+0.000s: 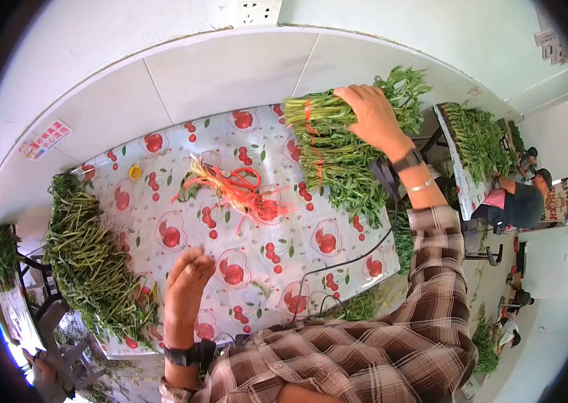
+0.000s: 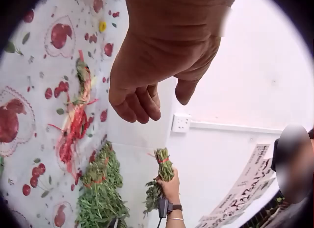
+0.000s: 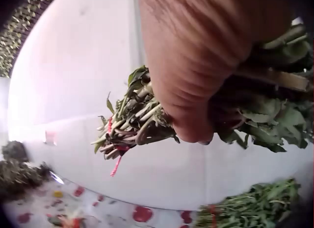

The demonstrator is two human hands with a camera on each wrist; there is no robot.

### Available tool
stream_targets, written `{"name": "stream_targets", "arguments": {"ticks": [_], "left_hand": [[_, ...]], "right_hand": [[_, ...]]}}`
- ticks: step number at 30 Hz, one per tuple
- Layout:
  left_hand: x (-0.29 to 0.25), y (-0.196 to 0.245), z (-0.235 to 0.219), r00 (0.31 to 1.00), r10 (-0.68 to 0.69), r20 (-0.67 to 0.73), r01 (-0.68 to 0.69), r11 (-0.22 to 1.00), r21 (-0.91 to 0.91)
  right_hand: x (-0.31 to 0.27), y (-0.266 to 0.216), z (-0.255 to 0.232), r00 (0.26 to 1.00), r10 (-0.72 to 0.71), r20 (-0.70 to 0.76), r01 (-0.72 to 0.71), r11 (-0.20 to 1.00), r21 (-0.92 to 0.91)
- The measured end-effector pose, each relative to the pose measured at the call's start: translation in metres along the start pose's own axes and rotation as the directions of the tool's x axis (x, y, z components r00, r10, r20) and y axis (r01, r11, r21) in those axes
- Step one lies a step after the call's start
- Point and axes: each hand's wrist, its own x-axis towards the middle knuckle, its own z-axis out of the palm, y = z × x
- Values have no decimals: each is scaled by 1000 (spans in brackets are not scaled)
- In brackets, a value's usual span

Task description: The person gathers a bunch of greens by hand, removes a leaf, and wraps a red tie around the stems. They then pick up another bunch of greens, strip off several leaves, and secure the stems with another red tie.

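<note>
My right hand grips a bundle of leafy green vegetables, its stem end bound with a red tie. In the left wrist view this bundle is held up off the table, stems uppermost. More tied bundles lie stacked on the table's right side, below that hand in the head view. My left hand hovers over the near left part of the table with loosely bent fingers and nothing in them. Nearest to it is a long pile of loose greens. Red tie strips lie in a tangle mid-table.
A cherry-patterned cloth covers the table, which stands against a tiled wall. A small yellow ring lies near the back left. A black cable crosses the front right. Another greens-laden table and people stand at right.
</note>
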Motion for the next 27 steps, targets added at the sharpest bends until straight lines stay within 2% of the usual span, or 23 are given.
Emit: {"name": "stream_targets", "arguments": {"ticks": [2, 3, 5, 9, 11, 15, 16, 18, 20, 25, 26, 27], "left_hand": [[-23, -7, -4, 979, -31, -201, 17, 997, -70], [-14, -2, -16, 976, -39, -216, 27, 998, -60], [-16, -7, -23, 940, -82, -331, 66, 996, -58], [-13, -15, -38, 921, -87, -381, 52, 993, -103], [-15, -21, -44, 877, -165, -452, 102, 982, -161], [-7, -34, -45, 869, -205, -450, 117, 970, -215], [-6, -36, -44, 847, -224, -483, 181, 974, -133], [-1, -37, -42, 845, -233, -481, 176, 971, -161], [3, -37, -42, 842, -243, -482, 176, 968, -180], [8, -41, -45, 823, -255, -508, 218, 967, -133], [8, -42, -45, 823, -248, -510, 226, 968, -106], [9, -43, -44, 822, -251, -512, 230, 967, -106]], "right_hand": [[-2, 33, 18, 1000, 2, -8, -3, 992, -128], [13, 53, 55, 1000, 6, -4, -6, 994, -108], [22, 85, 89, 1000, 0, 6, 1, 990, -141], [38, 127, 138, 989, 130, 72, -114, 975, -189], [43, 137, 160, 974, 185, 132, -156, 967, -202], [51, 145, 194, 966, 198, 166, -173, 973, -151], [52, 146, 202, 962, 190, 196, -165, 977, -137], [53, 146, 220, 943, 218, 250, -187, 972, -141], [54, 151, 233, 946, 226, 233, -194, 969, -152], [54, 158, 246, 947, 246, 206, -205, 958, -202], [55, 157, 246, 916, 303, 264, -251, 944, -213], [56, 156, 245, 914, 304, 267, -252, 944, -212]]}}
